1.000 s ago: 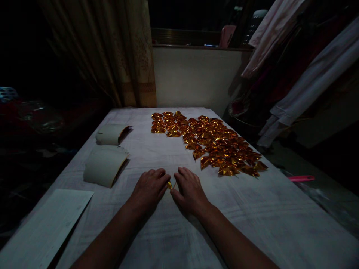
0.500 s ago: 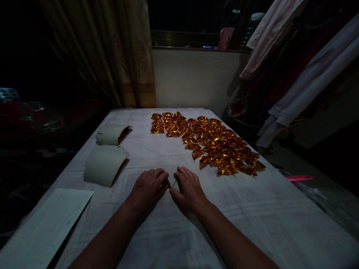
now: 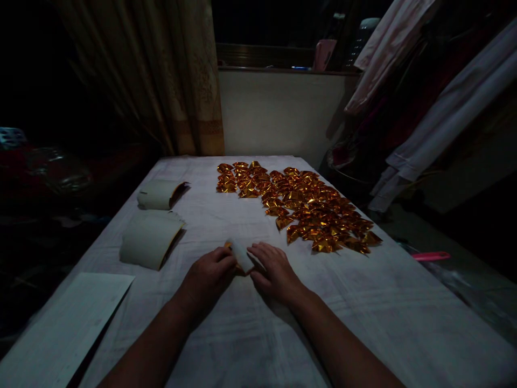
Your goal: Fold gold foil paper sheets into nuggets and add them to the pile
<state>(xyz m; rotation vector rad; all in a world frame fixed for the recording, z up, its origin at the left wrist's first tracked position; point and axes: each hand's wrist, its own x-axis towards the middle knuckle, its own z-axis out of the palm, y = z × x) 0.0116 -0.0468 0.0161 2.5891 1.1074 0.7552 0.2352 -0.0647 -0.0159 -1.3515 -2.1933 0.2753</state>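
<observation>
A small folded piece of foil paper (image 3: 241,255), pale on its upper face with gold at the edges, is between my hands above the near middle of the table. My left hand (image 3: 210,272) pinches its left side, fingers bent. On the right side, my right hand (image 3: 274,272) grips the paper's edge between thumb and fingers. Ahead and to the right lie many folded gold foil ingots (image 3: 305,199), gathered in a broad patch.
Two curled stacks of pale-backed paper, one farther (image 3: 161,194) and one nearer (image 3: 151,240), rest at the left. A flat white sheet (image 3: 68,323) covers the near left corner. Hanging clothes (image 3: 428,118) are beyond the right edge; a curtain (image 3: 177,81) hangs behind.
The foil paper has turned between my hands, so its pale face now shows where only a thin edge showed before. My hands have shifted only slightly.
</observation>
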